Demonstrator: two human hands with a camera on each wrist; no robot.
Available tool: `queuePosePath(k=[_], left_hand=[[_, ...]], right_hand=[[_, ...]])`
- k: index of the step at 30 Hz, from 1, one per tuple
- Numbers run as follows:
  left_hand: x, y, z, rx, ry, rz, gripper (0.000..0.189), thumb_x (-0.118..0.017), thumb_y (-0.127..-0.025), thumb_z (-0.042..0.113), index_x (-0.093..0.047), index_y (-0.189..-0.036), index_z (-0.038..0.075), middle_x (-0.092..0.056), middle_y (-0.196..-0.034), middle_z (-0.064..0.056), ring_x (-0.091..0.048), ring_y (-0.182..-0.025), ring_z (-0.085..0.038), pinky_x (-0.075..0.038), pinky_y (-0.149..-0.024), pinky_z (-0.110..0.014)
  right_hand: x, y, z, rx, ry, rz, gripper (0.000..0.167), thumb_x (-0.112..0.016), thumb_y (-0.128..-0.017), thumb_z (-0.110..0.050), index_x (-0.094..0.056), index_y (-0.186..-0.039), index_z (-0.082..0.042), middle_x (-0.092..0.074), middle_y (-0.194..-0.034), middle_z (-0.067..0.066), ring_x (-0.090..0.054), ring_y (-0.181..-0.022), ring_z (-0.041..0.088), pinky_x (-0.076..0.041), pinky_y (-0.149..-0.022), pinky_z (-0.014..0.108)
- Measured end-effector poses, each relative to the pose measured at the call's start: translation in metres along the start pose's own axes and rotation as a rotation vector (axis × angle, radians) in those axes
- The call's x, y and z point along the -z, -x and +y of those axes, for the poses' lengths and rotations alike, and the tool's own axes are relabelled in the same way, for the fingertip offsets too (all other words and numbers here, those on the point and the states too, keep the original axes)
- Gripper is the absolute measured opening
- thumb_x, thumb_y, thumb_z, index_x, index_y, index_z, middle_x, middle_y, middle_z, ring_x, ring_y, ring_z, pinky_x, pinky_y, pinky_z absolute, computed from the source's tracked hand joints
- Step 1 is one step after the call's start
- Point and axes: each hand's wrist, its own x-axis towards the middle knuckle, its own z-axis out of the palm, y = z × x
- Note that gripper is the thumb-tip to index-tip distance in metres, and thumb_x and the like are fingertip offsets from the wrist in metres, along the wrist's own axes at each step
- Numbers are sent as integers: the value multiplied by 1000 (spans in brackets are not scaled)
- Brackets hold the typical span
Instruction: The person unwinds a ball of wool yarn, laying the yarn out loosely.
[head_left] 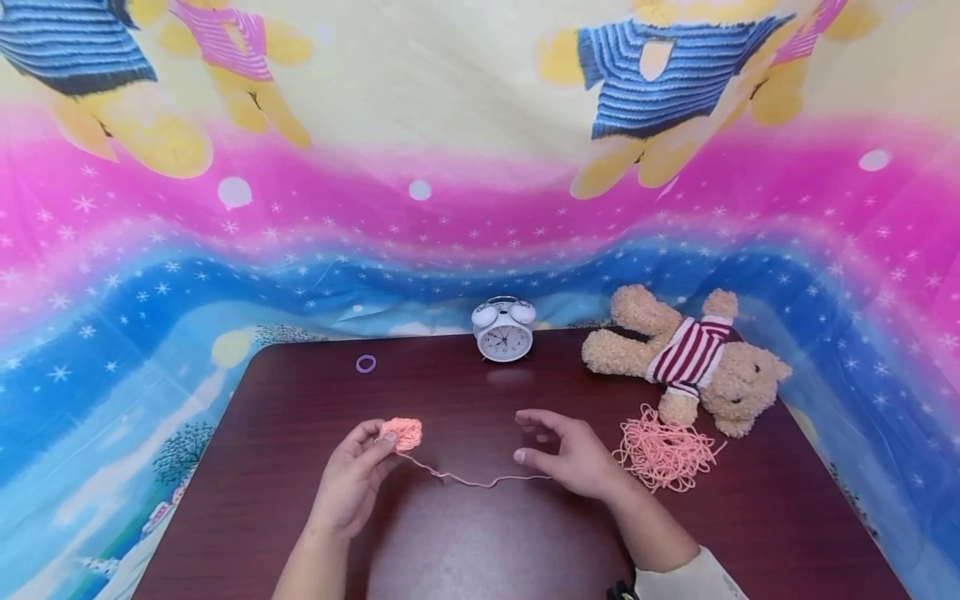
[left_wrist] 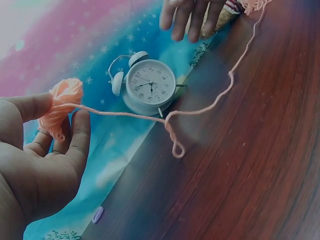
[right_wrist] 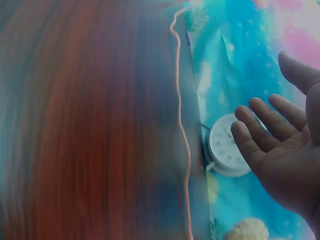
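Note:
Between thumb and fingers, my left hand (head_left: 351,479) pinches a small wound bundle of peach yarn (head_left: 402,433). From the bundle a single yarn strand (head_left: 491,485) runs right, passing by my right hand (head_left: 577,458) toward a loose tangled heap of the same yarn (head_left: 667,450). In the left wrist view the strand (left_wrist: 215,106) has a small twisted loop hanging from it. My right hand has its fingers spread and holds nothing; in the right wrist view its palm (right_wrist: 285,165) shows, with the strand (right_wrist: 180,110) off to the side.
A white twin-bell alarm clock (head_left: 505,332) stands at the table's back edge. Left of it lies a purple ring (head_left: 366,363). A teddy bear (head_left: 690,354) in a striped shirt lies behind the yarn heap. A printed curtain (head_left: 420,250) hangs behind the dark table (head_left: 292,400).

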Motion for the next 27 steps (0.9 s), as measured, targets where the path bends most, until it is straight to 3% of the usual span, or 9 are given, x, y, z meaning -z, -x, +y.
queuePosePath(k=[5,11,18,23,27], left_hand=[[-9,-1,-1,-15,7,-29,24,-63,-100,3,-49,-119,-2,-66,-108,-6,-68,-97,-14,-58,-96,-37],[-20,-1,-2,-17,26,-42,24,-65,-99,1,-50,-117,-3,-65,-106,-7,-68,-96,-15,-58,-95,-35],[-32,0,-6,4,36,-56,24,-67,-97,1,-52,-116,-2,-65,-107,-8,-67,-97,-16,-58,-93,-34],[-38,0,-8,9,29,-70,26,-68,-97,3,-52,-117,-2,-64,-108,-8,-67,-98,-16,-59,-92,-33],[-42,-1,-9,-2,32,-91,25,-68,-97,4,-53,-116,-2,-65,-109,-9,-67,-98,-17,-59,-91,-33]], right_hand=[[-18,-7,-9,-6,-6,-41,56,-84,-89,-32,-64,-138,-13,-70,-133,6,-69,-115,29,-55,-101,44],[-41,-14,-17,42,-6,-73,53,-82,-91,-33,-65,-136,-11,-71,-130,3,-70,-112,29,-57,-98,42],[-65,-18,-24,89,-1,-75,50,-82,-91,-32,-67,-133,-9,-74,-120,11,-72,-105,30,-59,-93,42],[-78,-20,-27,107,4,-56,44,-83,-90,-30,-70,-126,-9,-75,-113,10,-73,-99,29,-61,-87,39],[-86,-22,-31,113,8,-39,31,-82,-90,-29,-74,-115,-13,-76,-105,1,-74,-95,24,-61,-84,38]])
